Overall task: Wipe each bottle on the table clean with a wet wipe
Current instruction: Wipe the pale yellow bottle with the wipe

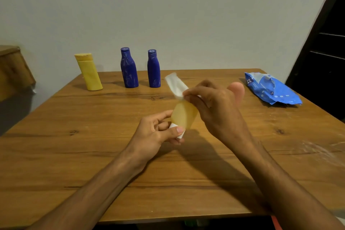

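Note:
Above the middle of the wooden table (56, 155), my left hand (158, 134) pinches the white cap end of a small translucent yellow bottle (183, 115) and holds it tilted. My right hand (214, 106) grips a white wet wipe (175, 85) against the bottle's upper end; part of the wipe sticks up to the left. At the table's back edge stand a yellow bottle (89, 72) and two dark blue bottles (128, 68) (154, 69). A pink bottle (238, 89) shows behind my right hand, mostly hidden.
A blue pack of wet wipes (270, 87) lies at the back right of the table. A wooden piece of furniture (13, 67) stands off to the left. A dark door frame (321, 43) rises at the right, by the wall.

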